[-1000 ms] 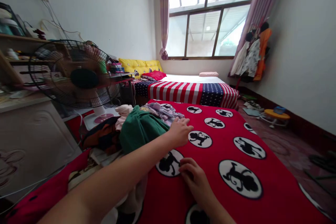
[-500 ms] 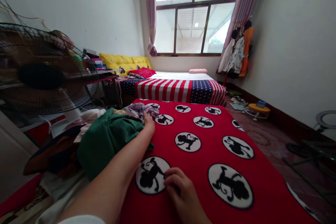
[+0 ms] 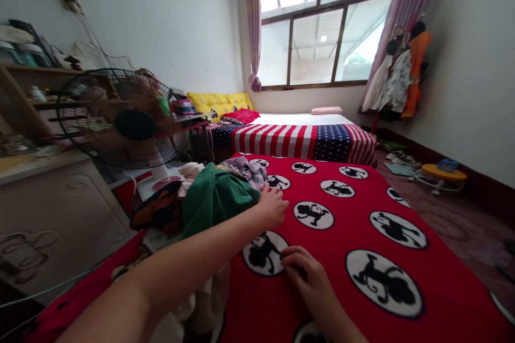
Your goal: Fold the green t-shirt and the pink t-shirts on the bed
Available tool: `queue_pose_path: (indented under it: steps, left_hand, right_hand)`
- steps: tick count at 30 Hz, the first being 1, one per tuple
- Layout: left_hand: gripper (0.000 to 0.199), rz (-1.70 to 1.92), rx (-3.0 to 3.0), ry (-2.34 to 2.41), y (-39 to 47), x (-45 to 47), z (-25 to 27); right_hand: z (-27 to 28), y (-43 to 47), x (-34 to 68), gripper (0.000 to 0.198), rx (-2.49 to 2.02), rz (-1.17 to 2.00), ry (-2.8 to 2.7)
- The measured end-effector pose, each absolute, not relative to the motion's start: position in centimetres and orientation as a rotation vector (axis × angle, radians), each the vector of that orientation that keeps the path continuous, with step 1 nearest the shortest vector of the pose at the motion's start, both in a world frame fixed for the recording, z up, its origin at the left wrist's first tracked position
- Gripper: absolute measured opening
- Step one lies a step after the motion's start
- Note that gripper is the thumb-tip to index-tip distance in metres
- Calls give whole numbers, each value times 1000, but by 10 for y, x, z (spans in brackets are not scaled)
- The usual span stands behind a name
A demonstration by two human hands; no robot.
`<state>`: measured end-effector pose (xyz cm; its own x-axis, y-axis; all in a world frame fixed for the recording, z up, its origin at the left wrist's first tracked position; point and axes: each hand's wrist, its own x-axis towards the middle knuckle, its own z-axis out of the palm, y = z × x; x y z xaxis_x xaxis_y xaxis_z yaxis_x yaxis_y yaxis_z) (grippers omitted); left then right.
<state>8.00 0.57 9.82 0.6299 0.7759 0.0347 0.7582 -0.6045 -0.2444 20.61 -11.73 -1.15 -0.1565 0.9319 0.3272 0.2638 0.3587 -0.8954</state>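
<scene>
Bordering green cloth [image 3: 219, 193]: left hand [image 3: 273, 209], open blanket [image 3: 338, 236].

Two hands [image 3: 273, 209], one green cloth [image 3: 215, 193] and one red monkey-print cover [image 3: 314, 244] are visible. There are also one fan [image 3: 135, 124], two curtains [image 3: 252, 16], two small pillows [image 3: 240, 116], one stool [image 3: 442, 172] and one blue container [image 3: 448, 164].

2 bare hands [image 3: 272, 209] [image 3: 309, 274] — bare forearms [image 3: 201, 257]

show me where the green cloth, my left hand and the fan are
Green cloth [image 3: 215, 193]: head view, on the middle of its bunched folds.
Left hand [image 3: 274, 208]: head view, on the back of the hand.
Fan [image 3: 135, 124]: head view, on the dark hub at its centre.
</scene>
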Motion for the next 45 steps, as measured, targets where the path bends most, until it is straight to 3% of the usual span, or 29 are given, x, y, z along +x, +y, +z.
queue_pose_path:
  steps: [4,9,12,16,22,27,32,36,45]
  left_hand:
    - [51,-201,-2601,-1075,-52,34,141]
    - [70,-618,-2039,-1591,-48,-64,162]
    - [45,-642,-2100,-1891,-32,-109,152]
    - [21,-795,-2145,-1692,-33,-112,148]
    - [21,-944,-2187,-1367,-62,-44,148]
    - [27,-620,-2594,-1394,-74,-22,117]
    - [29,-887,-2475,-1329,-45,-41,125]
    - [38,-672,-2254,-1595,-3,-81,137]
    - [21,-909,-2069,-1618,-33,-114,94]
  right_hand:
    - [-13,-118,207,15,-1093,854,-1670]
    - [-14,-117,207,15,-1095,838,-1700]
    - [-15,-117,207,15,-1086,825,-1700]
    - [-16,-118,207,15,-1077,824,-1697]
    - [-14,-118,208,18,-1093,837,-1663]
    - [-12,-118,208,21,-1110,835,-1650]
    - [-13,-119,207,22,-1121,829,-1672]
    - [-13,-119,209,22,-1120,832,-1689]
    - [-12,-124,208,21,-1159,819,-1682]
